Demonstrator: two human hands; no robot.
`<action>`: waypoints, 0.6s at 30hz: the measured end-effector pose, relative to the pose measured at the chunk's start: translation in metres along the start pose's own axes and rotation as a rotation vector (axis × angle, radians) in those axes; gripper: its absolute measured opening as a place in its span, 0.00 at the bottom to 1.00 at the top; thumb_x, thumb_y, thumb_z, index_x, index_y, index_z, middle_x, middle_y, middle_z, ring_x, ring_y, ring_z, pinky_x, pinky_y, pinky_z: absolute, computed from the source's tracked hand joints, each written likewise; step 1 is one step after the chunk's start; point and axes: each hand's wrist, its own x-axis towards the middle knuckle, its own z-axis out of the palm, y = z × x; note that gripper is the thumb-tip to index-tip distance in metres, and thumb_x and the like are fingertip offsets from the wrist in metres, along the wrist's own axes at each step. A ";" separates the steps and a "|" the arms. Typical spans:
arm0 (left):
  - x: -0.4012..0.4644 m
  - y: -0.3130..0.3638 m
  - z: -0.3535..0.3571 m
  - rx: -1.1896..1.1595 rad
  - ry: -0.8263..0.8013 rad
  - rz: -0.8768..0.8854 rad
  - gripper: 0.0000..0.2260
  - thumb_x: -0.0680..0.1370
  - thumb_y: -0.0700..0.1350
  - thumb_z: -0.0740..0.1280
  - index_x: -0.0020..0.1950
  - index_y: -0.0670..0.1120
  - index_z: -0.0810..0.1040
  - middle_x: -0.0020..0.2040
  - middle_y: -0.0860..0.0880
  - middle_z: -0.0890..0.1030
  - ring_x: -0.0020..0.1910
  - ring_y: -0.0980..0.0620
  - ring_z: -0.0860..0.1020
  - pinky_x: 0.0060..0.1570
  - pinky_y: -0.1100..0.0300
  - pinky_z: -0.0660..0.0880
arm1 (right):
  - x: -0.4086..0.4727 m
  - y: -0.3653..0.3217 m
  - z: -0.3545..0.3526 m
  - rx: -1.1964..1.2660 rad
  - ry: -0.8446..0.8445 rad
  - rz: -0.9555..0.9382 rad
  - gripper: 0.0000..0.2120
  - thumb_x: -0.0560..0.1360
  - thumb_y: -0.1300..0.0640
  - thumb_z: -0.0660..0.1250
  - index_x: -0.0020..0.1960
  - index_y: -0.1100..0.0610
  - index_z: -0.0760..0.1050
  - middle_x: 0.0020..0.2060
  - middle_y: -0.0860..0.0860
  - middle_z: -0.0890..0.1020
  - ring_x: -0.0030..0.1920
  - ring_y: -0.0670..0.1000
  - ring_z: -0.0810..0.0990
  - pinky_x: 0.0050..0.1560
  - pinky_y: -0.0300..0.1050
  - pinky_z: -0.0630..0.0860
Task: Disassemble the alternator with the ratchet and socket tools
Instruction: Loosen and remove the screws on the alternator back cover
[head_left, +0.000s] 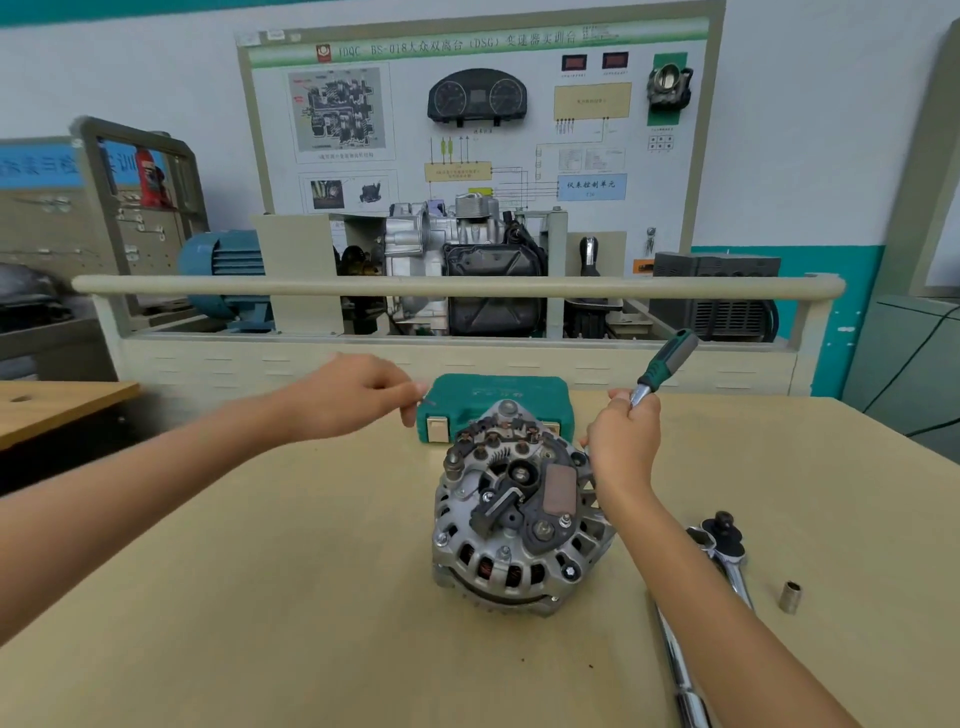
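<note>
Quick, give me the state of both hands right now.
Left hand: pinching a small thin metal piece, blurred, beside the green tool case.
Right hand: gripping the green-handled driver at the alternator.

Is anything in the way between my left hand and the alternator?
Nothing visible. The left hand hovers over bare table, up and left of the alternator, pinching something small. The green tool case sits behind the alternator, not between them.

the grey alternator (519, 512) sits on the table with its rear face up, cover off. a chrome ratchet (724, 553) and a long bar (680, 670) lie right of it, a small socket (789, 597) beyond. a green-handled driver (667, 364) tilts above.
</note>
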 end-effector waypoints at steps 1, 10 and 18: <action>-0.008 -0.015 0.009 -0.004 -0.001 -0.057 0.16 0.80 0.54 0.59 0.39 0.51 0.81 0.43 0.57 0.77 0.43 0.56 0.74 0.47 0.59 0.70 | 0.001 0.000 0.000 0.007 0.005 0.010 0.06 0.81 0.59 0.50 0.52 0.58 0.65 0.39 0.51 0.72 0.46 0.59 0.77 0.46 0.51 0.73; -0.067 -0.081 0.120 0.160 0.013 -0.204 0.07 0.75 0.55 0.65 0.50 0.62 0.81 0.43 0.62 0.77 0.35 0.65 0.70 0.49 0.62 0.67 | 0.000 -0.001 -0.001 0.029 0.020 0.047 0.06 0.82 0.59 0.49 0.51 0.57 0.65 0.38 0.53 0.71 0.38 0.55 0.73 0.39 0.48 0.73; -0.074 -0.081 0.135 -0.027 0.101 -0.216 0.06 0.72 0.57 0.69 0.48 0.61 0.82 0.41 0.58 0.76 0.38 0.63 0.74 0.48 0.61 0.70 | -0.005 -0.006 -0.007 0.222 0.069 0.057 0.06 0.82 0.60 0.50 0.50 0.57 0.65 0.30 0.50 0.69 0.25 0.46 0.71 0.31 0.42 0.71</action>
